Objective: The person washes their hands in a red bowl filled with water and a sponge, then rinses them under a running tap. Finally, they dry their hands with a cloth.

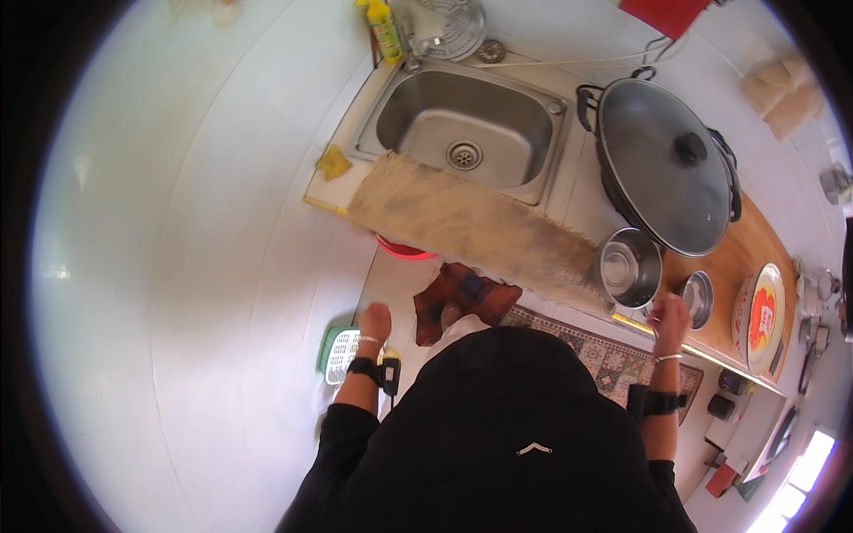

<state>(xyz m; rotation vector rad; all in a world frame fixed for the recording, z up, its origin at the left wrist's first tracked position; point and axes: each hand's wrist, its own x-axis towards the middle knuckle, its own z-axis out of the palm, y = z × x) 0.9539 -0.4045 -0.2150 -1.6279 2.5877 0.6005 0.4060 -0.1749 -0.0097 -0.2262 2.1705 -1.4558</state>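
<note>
My left hand (375, 321) hangs low at the left, above a white and green plastic basket (341, 353); its fingers look curled, and I see nothing in it. At the counter's front edge, my right hand (670, 314) is beside a deep stainless steel pot (628, 268) and a small metal bowl (697, 300). Whether its fingers touch the pot is unclear. A tan, frayed cloth (466, 226) lies along the front of the stainless steel sink (426, 126) and hangs over the edge. A large lidded wok (660, 173) stands behind the pot.
An enamel basin (760, 320) with a red and yellow pattern stands on the wooden board (726, 266) at the right. A yellow bottle (384, 30) is behind the sink, and a yellow cloth (333, 163) lies at its left. A patterned mat (600, 353) covers part of the floor.
</note>
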